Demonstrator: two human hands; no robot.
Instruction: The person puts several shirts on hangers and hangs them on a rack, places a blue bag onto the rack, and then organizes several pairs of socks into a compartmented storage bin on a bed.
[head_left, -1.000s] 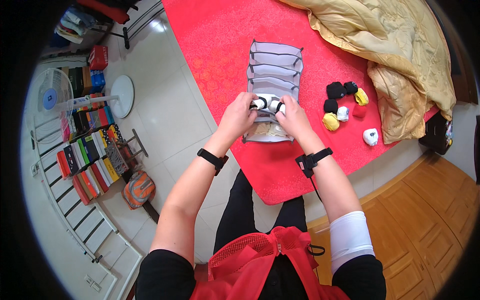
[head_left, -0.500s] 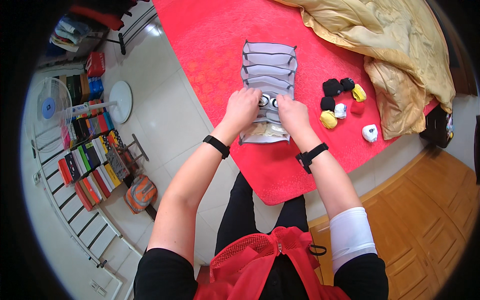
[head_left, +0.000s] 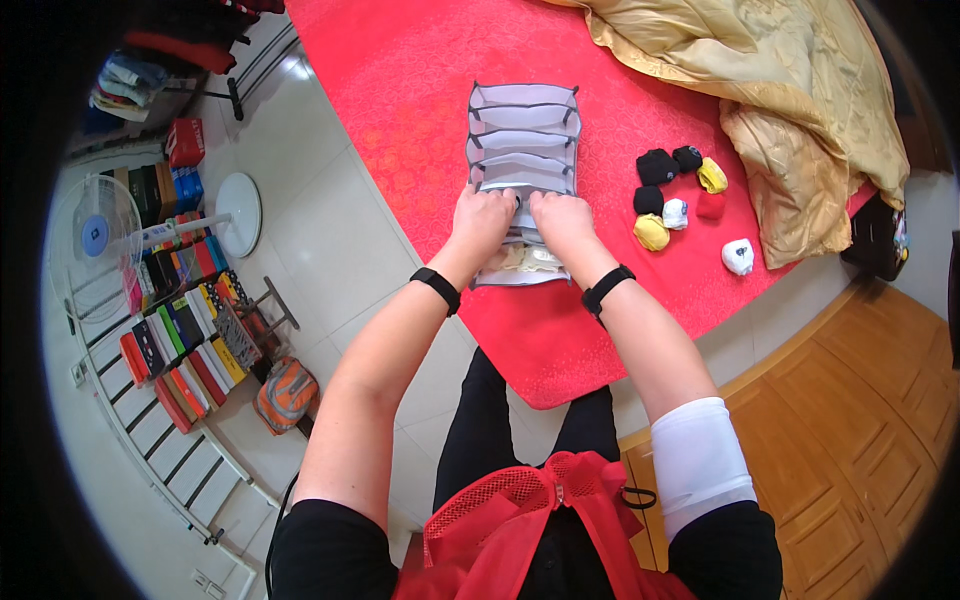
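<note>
A grey storage organizer (head_left: 523, 150) with dark-edged compartments lies lengthwise on the red bedspread. My left hand (head_left: 484, 222) is closed at its left side, fingertips down in a middle compartment. A small dark and white bit shows by its thumb; the rest is hidden. From the other side my right hand (head_left: 563, 222) reaches into the same part, fingers curled, and whatever they grip is out of sight. Cream rolled socks (head_left: 530, 258) fill the compartment nearest me. The far compartments hold nothing visible.
To the right lie several balled socks: black (head_left: 657, 166), yellow (head_left: 651, 233), red (head_left: 711, 205) and white (head_left: 738, 257). A gold quilt (head_left: 690, 55) is bunched behind them. On the left stand a white fan (head_left: 238, 215) and a rack of books (head_left: 185, 340).
The black-and-white items seen between my fingers have gone mostly out of sight, down in the compartment. My hands have drawn slightly closer together. The whole view has shifted a little.
</note>
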